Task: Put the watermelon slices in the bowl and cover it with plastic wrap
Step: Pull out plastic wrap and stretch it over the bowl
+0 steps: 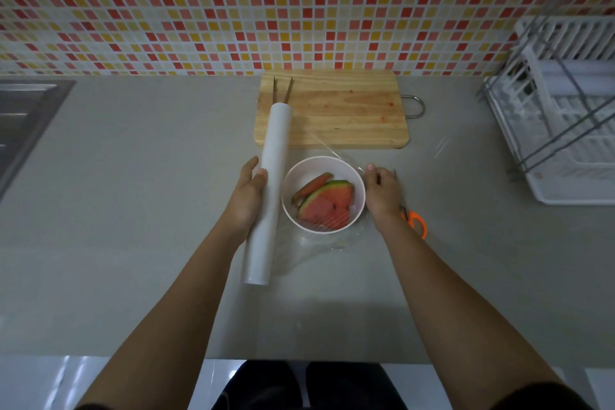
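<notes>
**Head view: slices in the bowl, wrap half drawn across**

Head view shows the watermelon slices (329, 201), red flesh with green rind, already lying inside the round pale pink bowl (320, 159), which stands on the grey tabletop (149, 176) just in front of the light wooden cutting board (332, 110). The first half of the task looks done; the board carries only juice spots and a pair of brown wooden sticks (283, 88).

The covering is under way. The left hand (246, 196) has its grip wrapped round the long white roll of plastic wrap (273, 176), held just left of the bowl and touching its rim or nearly so. A sheet of clear plastic film (319, 243) runs from the roll over the bowl toward the right hand (382, 193), whose grip is curled at the bowl's right side and appears to pinch the film's free edge, though the fingertips are hidden. Film bunches loosely on the tabletop at the bowl's near side.

Left to do, as I judge it: cut or tear the sheet from the roll and press its edges down round the rim. Orange-handled scissors (417, 221) lie beside the right wrist. A white dish rack (565, 110) stands at far right.
</notes>
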Demonstrator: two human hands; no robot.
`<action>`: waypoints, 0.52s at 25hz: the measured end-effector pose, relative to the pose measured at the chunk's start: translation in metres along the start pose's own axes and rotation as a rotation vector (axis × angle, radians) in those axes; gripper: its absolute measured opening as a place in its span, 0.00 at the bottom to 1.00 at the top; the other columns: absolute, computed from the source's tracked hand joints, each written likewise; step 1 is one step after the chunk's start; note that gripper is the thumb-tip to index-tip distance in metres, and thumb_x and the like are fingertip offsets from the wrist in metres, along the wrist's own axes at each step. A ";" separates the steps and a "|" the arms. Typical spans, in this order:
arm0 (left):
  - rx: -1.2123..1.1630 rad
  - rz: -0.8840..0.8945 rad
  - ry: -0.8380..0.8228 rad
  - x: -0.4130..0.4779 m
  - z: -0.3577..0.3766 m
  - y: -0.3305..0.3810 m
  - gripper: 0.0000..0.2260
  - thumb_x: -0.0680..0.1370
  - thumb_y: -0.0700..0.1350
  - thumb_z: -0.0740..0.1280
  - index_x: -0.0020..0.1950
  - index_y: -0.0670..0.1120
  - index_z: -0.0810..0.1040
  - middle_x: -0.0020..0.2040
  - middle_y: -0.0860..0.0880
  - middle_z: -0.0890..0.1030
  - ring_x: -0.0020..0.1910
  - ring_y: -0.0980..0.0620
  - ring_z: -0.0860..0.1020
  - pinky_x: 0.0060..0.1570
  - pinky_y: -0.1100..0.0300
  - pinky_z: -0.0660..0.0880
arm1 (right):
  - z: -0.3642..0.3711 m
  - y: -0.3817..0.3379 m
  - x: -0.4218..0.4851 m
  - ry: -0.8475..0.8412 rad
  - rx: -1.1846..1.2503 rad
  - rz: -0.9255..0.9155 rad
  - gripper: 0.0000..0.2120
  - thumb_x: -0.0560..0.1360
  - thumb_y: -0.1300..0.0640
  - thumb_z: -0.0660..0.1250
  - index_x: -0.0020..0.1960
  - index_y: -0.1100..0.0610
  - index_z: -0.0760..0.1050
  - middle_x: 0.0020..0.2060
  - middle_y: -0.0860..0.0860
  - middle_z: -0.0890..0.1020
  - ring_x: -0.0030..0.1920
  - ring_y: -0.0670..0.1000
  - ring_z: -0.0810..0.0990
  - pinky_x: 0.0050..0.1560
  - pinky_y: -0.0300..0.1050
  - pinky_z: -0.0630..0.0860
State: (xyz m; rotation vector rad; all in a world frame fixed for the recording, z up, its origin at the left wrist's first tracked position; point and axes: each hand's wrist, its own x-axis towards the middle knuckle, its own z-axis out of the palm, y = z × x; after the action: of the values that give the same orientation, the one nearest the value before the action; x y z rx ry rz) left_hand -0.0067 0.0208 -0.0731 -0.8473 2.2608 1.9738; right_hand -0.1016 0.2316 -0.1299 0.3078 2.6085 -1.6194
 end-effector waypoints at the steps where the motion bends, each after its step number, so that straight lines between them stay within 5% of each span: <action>1: 0.026 0.025 0.010 0.001 0.000 -0.003 0.18 0.82 0.50 0.53 0.72 0.54 0.63 0.62 0.52 0.72 0.56 0.52 0.74 0.52 0.57 0.71 | 0.002 0.001 -0.001 -0.016 0.028 0.018 0.15 0.79 0.52 0.57 0.41 0.61 0.73 0.35 0.52 0.75 0.39 0.52 0.73 0.33 0.41 0.58; 5: 0.089 0.109 0.005 0.006 -0.001 -0.011 0.19 0.82 0.51 0.51 0.73 0.53 0.63 0.64 0.55 0.69 0.60 0.56 0.71 0.56 0.61 0.66 | 0.006 0.000 -0.007 -0.016 0.290 0.042 0.07 0.76 0.56 0.63 0.52 0.58 0.70 0.43 0.54 0.77 0.45 0.53 0.78 0.43 0.41 0.72; 10: 0.114 0.110 -0.002 0.008 -0.001 -0.014 0.20 0.82 0.54 0.50 0.74 0.55 0.61 0.63 0.55 0.69 0.61 0.53 0.71 0.59 0.56 0.67 | 0.007 -0.002 -0.012 0.007 0.365 -0.018 0.04 0.77 0.56 0.62 0.51 0.55 0.72 0.42 0.53 0.80 0.41 0.46 0.79 0.42 0.38 0.74; 13: 0.111 0.110 -0.005 0.007 0.000 -0.014 0.20 0.82 0.53 0.50 0.74 0.54 0.60 0.65 0.54 0.69 0.62 0.52 0.71 0.60 0.55 0.67 | 0.008 -0.002 -0.010 0.010 0.438 0.136 0.24 0.79 0.43 0.47 0.45 0.55 0.76 0.42 0.56 0.83 0.42 0.49 0.82 0.47 0.44 0.77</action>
State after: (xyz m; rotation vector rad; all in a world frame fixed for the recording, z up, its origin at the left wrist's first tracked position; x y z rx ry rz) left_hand -0.0071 0.0174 -0.0886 -0.7214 2.4369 1.8683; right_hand -0.0927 0.2226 -0.1300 0.4986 2.1564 -2.1246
